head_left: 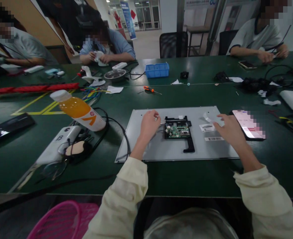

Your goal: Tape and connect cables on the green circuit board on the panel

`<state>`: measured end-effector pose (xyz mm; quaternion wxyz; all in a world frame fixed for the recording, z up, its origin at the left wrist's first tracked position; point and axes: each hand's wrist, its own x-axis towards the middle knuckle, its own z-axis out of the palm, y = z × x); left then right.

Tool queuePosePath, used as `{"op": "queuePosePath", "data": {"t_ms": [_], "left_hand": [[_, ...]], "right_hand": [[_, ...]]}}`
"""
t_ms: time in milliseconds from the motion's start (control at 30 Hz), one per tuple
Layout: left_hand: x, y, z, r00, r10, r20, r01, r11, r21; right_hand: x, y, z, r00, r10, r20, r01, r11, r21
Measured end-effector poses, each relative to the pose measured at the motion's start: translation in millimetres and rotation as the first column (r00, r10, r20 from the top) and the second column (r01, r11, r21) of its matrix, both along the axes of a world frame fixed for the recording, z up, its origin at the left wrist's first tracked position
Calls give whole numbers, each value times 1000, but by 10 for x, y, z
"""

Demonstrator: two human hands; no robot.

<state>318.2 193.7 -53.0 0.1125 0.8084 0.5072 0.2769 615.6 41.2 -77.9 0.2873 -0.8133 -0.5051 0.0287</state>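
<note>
A flat light-grey panel lies on the table in front of me. Fixed near its middle is a green circuit board in a black bracket. My left hand is over the panel's left part, fingers curled together beside the board; whatever is between them is hidden. Thin wires run from the board past this hand. Over the right part, my right hand has thumb and forefinger apart, close to a pale translucent strip. White labels are stuck on the panel below the strip.
A lit phone lies right of the panel. On the left stand a juice bottle and a white power strip with black cables. Farther back are an orange screwdriver and a blue basket. Several people sit opposite.
</note>
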Motion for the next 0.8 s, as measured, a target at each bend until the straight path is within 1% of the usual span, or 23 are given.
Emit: {"op": "queuePosePath", "data": {"t_ms": [67, 133, 200, 267, 333, 467, 567, 633, 700, 800], "left_hand": [[7, 38, -62, 999, -30, -19, 29, 998, -51], [23, 46, -89, 997, -63, -35, 59, 993, -106], [35, 43, -96, 996, -82, -44, 75, 987, -145], [40, 43, -103, 995, -87, -48, 78, 983, -165], [41, 53, -117, 995, -84, -52, 73, 981, -179], [46, 82, -154, 998, -36, -57, 23, 975, -220], [49, 92, -165, 998, -19, -53, 6, 972, -235], [48, 90, -165, 999, -25, -40, 15, 972, -233], [46, 87, -165, 1000, -23, -20, 18, 973, -231], [45, 96, -178, 1000, -9, 29, 16, 970, -242]], "right_hand": [[21, -19, -32, 995, -7, 95, 9, 1000, -20], [0, -26, -32, 992, 12, 123, -11, 1000, -5], [-61, -11, -10, 991, 58, 119, -62, 998, 30], [-157, 29, 24, 986, 139, 95, -146, 987, 69], [-279, 97, 63, 967, 245, 66, -251, 962, 112], [-523, 331, 126, 894, 444, 63, -448, 878, 170], [-637, 576, 114, 813, 570, 118, -581, 807, 102], [-673, 735, 76, 782, 611, 124, -619, 784, 47], [-694, 858, 37, 778, 616, 124, -621, 784, 3], [-721, 949, 2, 788, 604, 122, -603, 796, -49]]}}
